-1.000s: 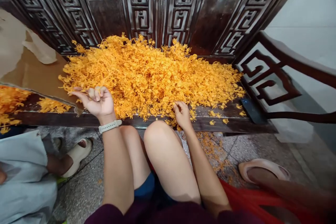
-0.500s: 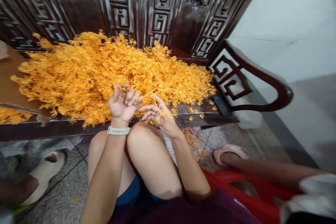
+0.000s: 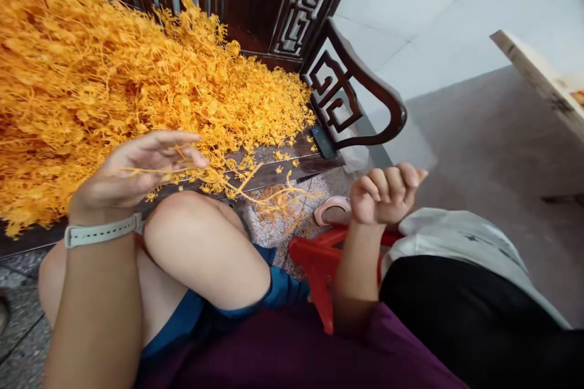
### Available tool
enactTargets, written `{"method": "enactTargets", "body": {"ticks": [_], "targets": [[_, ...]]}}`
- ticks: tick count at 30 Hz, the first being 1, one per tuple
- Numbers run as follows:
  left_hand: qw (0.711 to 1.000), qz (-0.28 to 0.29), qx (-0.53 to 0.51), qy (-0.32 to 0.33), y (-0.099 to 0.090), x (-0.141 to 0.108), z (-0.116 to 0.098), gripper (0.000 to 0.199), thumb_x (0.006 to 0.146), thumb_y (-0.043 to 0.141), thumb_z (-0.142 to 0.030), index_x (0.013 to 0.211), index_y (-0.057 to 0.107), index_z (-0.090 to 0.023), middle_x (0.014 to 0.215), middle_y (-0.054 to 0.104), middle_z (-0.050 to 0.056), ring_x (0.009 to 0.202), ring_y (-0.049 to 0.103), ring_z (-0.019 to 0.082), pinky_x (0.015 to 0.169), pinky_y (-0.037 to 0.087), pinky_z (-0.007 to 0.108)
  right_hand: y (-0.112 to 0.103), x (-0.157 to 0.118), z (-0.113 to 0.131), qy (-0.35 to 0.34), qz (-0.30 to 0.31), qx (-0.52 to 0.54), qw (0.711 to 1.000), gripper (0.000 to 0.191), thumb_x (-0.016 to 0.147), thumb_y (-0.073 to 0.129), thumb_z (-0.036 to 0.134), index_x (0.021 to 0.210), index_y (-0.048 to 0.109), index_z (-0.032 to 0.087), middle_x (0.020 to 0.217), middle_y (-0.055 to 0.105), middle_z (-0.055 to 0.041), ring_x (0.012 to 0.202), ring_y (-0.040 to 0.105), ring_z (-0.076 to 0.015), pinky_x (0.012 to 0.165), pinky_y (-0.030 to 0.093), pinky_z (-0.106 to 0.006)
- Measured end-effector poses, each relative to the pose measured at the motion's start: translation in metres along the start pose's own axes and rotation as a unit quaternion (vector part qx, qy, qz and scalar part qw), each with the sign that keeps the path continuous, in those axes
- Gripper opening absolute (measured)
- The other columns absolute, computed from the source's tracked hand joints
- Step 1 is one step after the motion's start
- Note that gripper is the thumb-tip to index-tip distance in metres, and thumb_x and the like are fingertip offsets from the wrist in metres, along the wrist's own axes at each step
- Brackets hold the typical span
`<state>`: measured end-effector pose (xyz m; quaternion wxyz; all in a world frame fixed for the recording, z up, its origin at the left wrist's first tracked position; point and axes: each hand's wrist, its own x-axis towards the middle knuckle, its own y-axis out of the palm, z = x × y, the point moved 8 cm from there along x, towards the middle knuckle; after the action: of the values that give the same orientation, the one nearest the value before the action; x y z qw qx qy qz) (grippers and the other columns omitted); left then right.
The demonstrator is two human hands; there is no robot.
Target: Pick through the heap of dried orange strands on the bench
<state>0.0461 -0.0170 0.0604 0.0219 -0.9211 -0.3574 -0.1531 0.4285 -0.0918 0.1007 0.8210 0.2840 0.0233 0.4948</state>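
Observation:
My left hand (image 3: 141, 170), with a pale watch strap on its wrist, is half curled around a thin orange plastic stem (image 3: 239, 189). The stem's branched end sticks out to the right past my knee. Off to the right, my right hand (image 3: 387, 193) is raised, its fingers folded into the palm. What they hold, if anything, is hidden. Behind my left hand lies a big heap of orange plastic sprigs (image 3: 137, 73) on a dark wooden bench (image 3: 269, 173).
The bench has a carved back and a curved armrest (image 3: 396, 115), with a phone (image 3: 323, 142) beside it. Orange scraps (image 3: 276, 203) litter the tiled floor. A red plastic stool (image 3: 319, 267) and a person in a white top (image 3: 465, 234) are to my right. A wooden board edge (image 3: 533, 73) juts in at right.
My view has swung right. My hands were close together at the heap; the right has moved away to the right and its fingers have closed. The stem now stretches from my left hand.

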Motion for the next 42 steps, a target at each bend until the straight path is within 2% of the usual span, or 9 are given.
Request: {"method": "enactTargets", "body": {"ticks": [4, 8, 10, 14, 21, 23, 30, 35, 42], "targets": [[0.998, 0.037, 0.05, -0.018, 0.024, 0.005, -0.007, 0.085, 0.076, 0.08, -0.067, 0.149, 0.06, -0.029, 0.137, 0.072, 0.012, 0.143, 0.055, 0.038, 0.118, 0.047, 0.046, -0.025, -0.022, -0.051, 0.148, 0.04, -0.052, 0.987, 0.024, 0.092, 0.07, 0.052, 0.089, 0.064, 0.029, 0.062, 0.037, 0.0053, 0.053, 0.032, -0.0141, 0.049, 0.037, -0.027], [0.966, 0.23, 0.107, -0.048, 0.069, 0.009, -0.001, 0.09, 0.072, 0.09, -0.052, 0.154, 0.057, -0.035, 0.149, 0.066, 0.008, 0.143, 0.057, 0.037, 0.121, 0.045, 0.043, 0.044, -0.103, -0.111, 0.262, 0.4, -0.204, 0.854, 0.052, 0.081, 0.085, 0.043, 0.125, 0.063, 0.026, 0.074, 0.063, 0.0039, 0.063, 0.056, -0.0143, 0.061, 0.047, -0.028], [0.939, 0.314, 0.13, -0.059, 0.082, 0.009, 0.004, 0.1, 0.068, 0.094, -0.044, 0.158, 0.05, -0.037, 0.155, 0.06, 0.007, 0.146, 0.055, 0.037, 0.125, 0.041, 0.044, 0.079, -0.136, -0.124, 0.212, 0.54, -0.267, 0.77, 0.036, 0.089, 0.079, 0.039, 0.119, 0.068, 0.023, 0.079, 0.066, 0.0016, 0.068, 0.06, -0.0142, 0.065, 0.046, -0.028], [0.938, 0.327, 0.09, -0.068, 0.075, 0.009, 0.003, 0.102, 0.065, 0.097, -0.038, 0.156, 0.053, -0.036, 0.159, 0.056, 0.01, 0.149, 0.051, 0.041, 0.124, 0.043, 0.049, 0.108, -0.138, -0.113, 0.11, 0.588, -0.27, 0.755, 0.021, 0.105, 0.057, 0.032, 0.103, 0.076, 0.023, 0.091, 0.073, -0.0055, 0.083, 0.067, -0.0179, 0.079, 0.051, -0.032], [0.975, -0.076, 0.103, -0.181, -0.028, -0.014, 0.025, 0.058, 0.087, 0.081, -0.025, 0.143, 0.068, -0.021, 0.146, 0.066, 0.014, 0.128, 0.068, 0.024, 0.103, 0.056, 0.023, -0.016, -0.086, -0.105, 0.301, 0.532, -0.058, 0.79, 0.064, 0.073, 0.069, 0.079, 0.038, 0.056, 0.027, 0.034, 0.041, 0.0057, 0.037, 0.048, -0.0092, 0.052, 0.047, -0.029], [0.952, -0.196, 0.056, -0.227, -0.053, -0.026, 0.035, 0.049, 0.079, 0.087, -0.015, 0.127, 0.076, -0.014, 0.128, 0.075, 0.015, 0.108, 0.074, 0.02, 0.085, 0.058, 0.016, -0.086, -0.067, -0.145, 0.402, 0.363, -0.289, 0.79, 0.078, 0.069, 0.052, 0.09, 0.029, 0.033, 0.026, 0.031, 0.025, 0.0076, 0.031, 0.037, -0.0054, 0.05, 0.041, -0.029], [0.921, -0.291, -0.023, -0.259, -0.089, -0.046, 0.067, 0.034, 0.074, 0.079, 0.007, 0.103, 0.08, -0.009, 0.085, 0.076, 0.005, 0.067, 0.067, 0.015, 0.06, 0.046, 0.017, -0.129, -0.067, -0.204, 0.378, 0.287, -0.601, 0.643, 0.012, 0.079, 0.072, 0.029, 0.078, 0.068, 0.018, 0.062, 0.064, -0.0056, 0.072, 0.062, -0.0237, 0.078, 0.048, -0.038], [0.896, -0.372, 0.131, -0.204, -0.119, -0.06, 0.086, 0.023, 0.068, 0.082, 0.009, 0.074, 0.076, -0.013, 0.054, 0.051, -0.004, 0.064, 0.057, 0.018, 0.069, 0.04, 0.022, -0.076, -0.077, -0.215, 0.331, 0.384, -0.62, 0.598, 0.015, 0.086, 0.063, 0.024, 0.098, 0.07, 0.017, 0.082, 0.071, -0.0064, 0.08, 0.063, -0.0218, 0.081, 0.046, -0.033], [0.86, -0.258, 0.403, -0.178, -0.097, -0.032, 0.075, 0.003, 0.08, 0.081, -0.019, 0.08, 0.078, -0.018, 0.067, 0.063, 0.001, 0.066, 0.057, 0.018, 0.083, 0.047, 0.033, 0.088, -0.085, -0.225, 0.139, 0.462, -0.551, 0.681, 0.031, 0.1, 0.056, 0.053, 0.098, 0.063, 0.023, 0.074, 0.06, 0.0011, 0.069, 0.053, -0.0174, 0.068, 0.037, -0.028]]}}
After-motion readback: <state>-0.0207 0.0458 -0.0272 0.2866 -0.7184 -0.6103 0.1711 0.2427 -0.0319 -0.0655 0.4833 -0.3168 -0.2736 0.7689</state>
